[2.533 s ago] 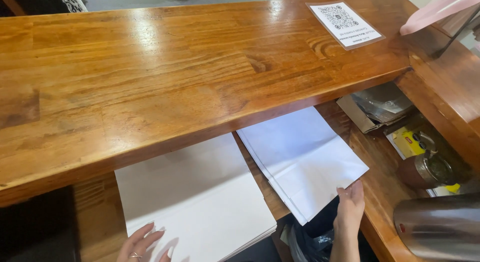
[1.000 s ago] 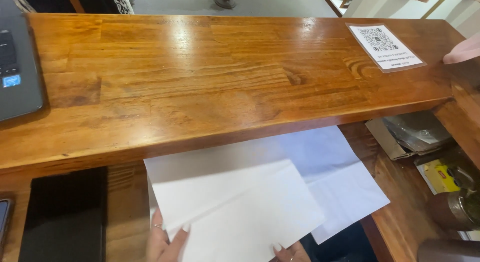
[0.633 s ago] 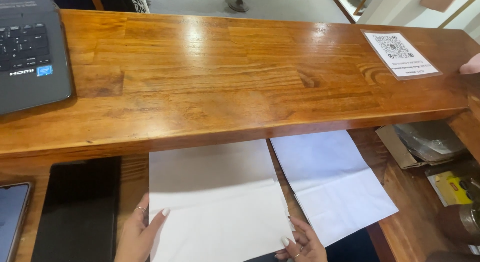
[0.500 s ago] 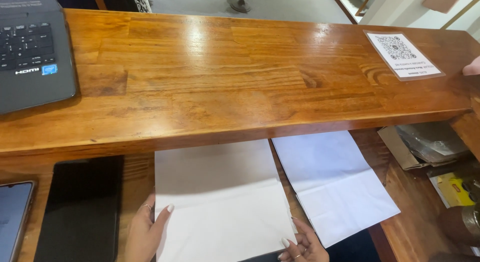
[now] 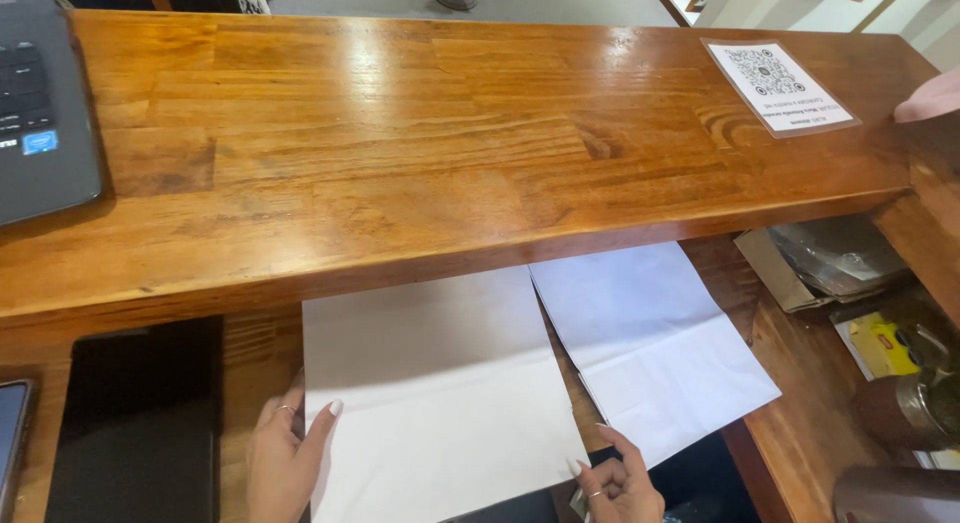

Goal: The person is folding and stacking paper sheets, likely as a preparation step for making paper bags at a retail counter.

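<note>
A large white paper sheet (image 5: 435,393) lies on the lower wooden desk, partly tucked under the raised wooden counter (image 5: 420,153). My left hand (image 5: 283,461) rests flat against the sheet's left edge, thumb on the paper. My right hand (image 5: 615,478) pinches the sheet's bottom right corner with curled fingers. A second white sheet (image 5: 650,343), creased, lies just to the right, angled, with its near corner past the desk edge.
A laptop (image 5: 40,113) sits on the counter's left end and a printed card (image 5: 778,85) on its right end. A black tablet (image 5: 135,423) and a phone (image 5: 12,438) lie left of the sheet. Packets and a metal pot (image 5: 905,408) crowd the right side.
The view swung left, then steadied. The left sheet was slid and squared up beside the right sheet. My right hand moved from the right sheet's corner to the left sheet's corner.
</note>
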